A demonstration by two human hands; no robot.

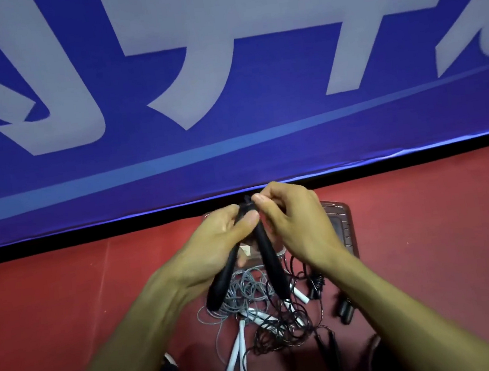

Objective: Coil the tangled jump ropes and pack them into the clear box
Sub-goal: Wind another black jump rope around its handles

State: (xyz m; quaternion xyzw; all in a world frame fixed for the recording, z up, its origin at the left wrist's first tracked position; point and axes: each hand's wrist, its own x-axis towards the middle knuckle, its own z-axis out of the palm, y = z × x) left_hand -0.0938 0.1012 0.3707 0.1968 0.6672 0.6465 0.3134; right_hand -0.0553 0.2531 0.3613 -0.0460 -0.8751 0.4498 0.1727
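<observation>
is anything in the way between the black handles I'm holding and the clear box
Mostly your own hands. The left hand and right hand hold the two black handles directly above the clear box, which shows only between them. The tangled jump ropes lie just in front of it on the red floor.

Clear box (279, 250) mostly hidden behind both hands and black handles (268, 253); only sliver with white label shows. Left hand (214, 247) fingertips tucked behind handles, out of sight. Right hand (294, 225) covers handle tops; cord exit unseen. Rope tangle (261, 303): count of ropes impossible to tell. Dark flat object (342, 225) half behind right wrist, unidentifiable. Banner (222, 64) lettering cut off by frame edges. Dark shapes at bottom edge cropped, blurred.
</observation>
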